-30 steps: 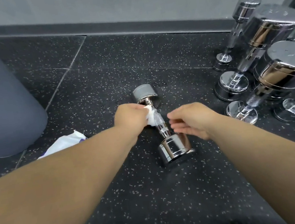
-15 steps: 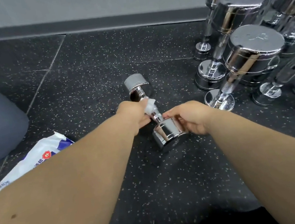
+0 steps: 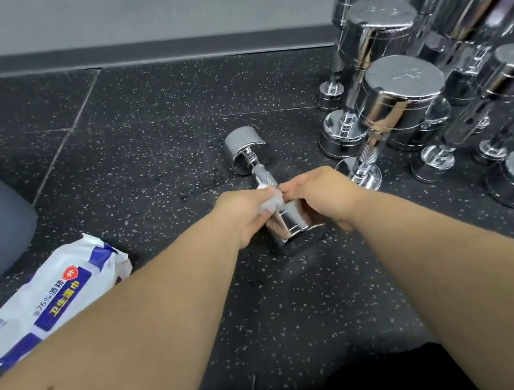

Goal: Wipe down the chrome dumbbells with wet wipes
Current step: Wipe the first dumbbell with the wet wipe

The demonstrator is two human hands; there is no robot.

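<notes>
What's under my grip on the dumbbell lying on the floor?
A crumpled white wet wipe shows between the left grip and right grip, against the dumbbell where handle meets near head. That joint and the rest of the wipe are covered.

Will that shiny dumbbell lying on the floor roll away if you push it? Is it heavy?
Probably heavy for its size: the dumbbell looks like solid chrome metal. It may roll, since its round ends lie sideways on the floor. The wipe might leave it slippery.
</notes>
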